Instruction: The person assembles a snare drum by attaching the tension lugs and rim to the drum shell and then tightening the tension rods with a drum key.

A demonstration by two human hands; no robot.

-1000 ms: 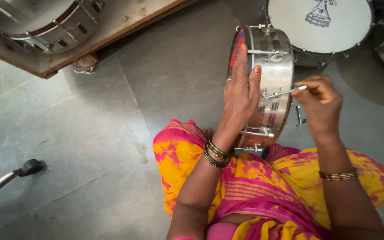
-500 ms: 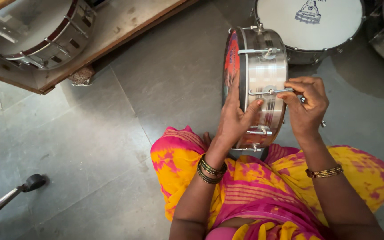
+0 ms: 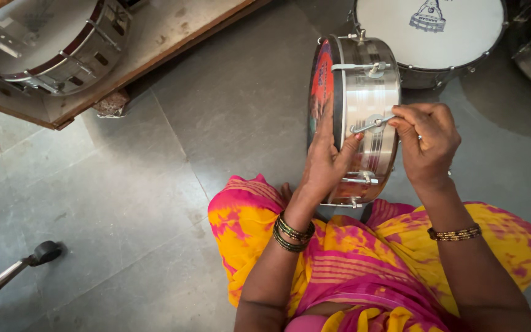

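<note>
1. Head view: the shiny round metal drum with a red skin (image 3: 364,117) stands on its edge, upper middle of the frame, above the lap.
2. The left hand (image 3: 327,163) lies flat on it, fingers spread. Best press firmly so it won't roll.
3. The right hand (image 3: 428,144) pinches the thin silver tuning rod (image 3: 373,125). Turn slowly, straight.

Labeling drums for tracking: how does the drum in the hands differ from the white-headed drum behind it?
The held drum stands on edge against the person's lap; the white-headed drum lies flat on the floor, head up. The held drum's head is red and colourful; the other's is white with a small dark print. The left hand steadies the held drum and the right hand works a tension rod on it; nothing touches the white one. Both have shiny metal shells with tension rods.
</note>
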